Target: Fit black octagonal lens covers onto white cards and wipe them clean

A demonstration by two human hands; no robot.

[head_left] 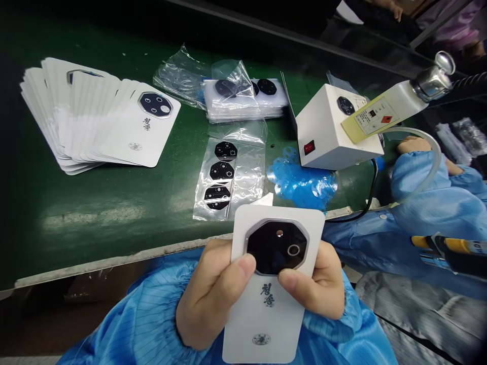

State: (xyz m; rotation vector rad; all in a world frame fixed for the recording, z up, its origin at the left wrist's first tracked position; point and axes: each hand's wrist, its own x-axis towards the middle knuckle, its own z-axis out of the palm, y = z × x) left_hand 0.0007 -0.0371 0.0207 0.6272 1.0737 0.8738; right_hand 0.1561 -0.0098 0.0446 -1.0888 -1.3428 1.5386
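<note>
A white phone back cover (247, 314) is held up in front of me, gripped from both sides. Near its top sits a glossy black octagonal camera lens plate (272, 253) inside a silver frame. My left hand (211, 294) clasps the left edge, its thumb at the plate's lower left corner. From the right edge my right hand (319, 284) grips the cover, thumb by the plate's lower right corner. The fingers behind the cover are hidden. Just beyond lies a clear film sheet (247, 177) carrying 3 black octagonal lens plates (221, 171).
Fanned white covers (125, 132) lie at left on the green bench (95, 213). Farther back is a bagged stack of lens sheets (247, 106). Blue film pieces (302, 180) lie beside a white switch box (323, 132), with a liquid bottle (388, 114) above. A co-worker's blue sleeve (429, 177) is at right.
</note>
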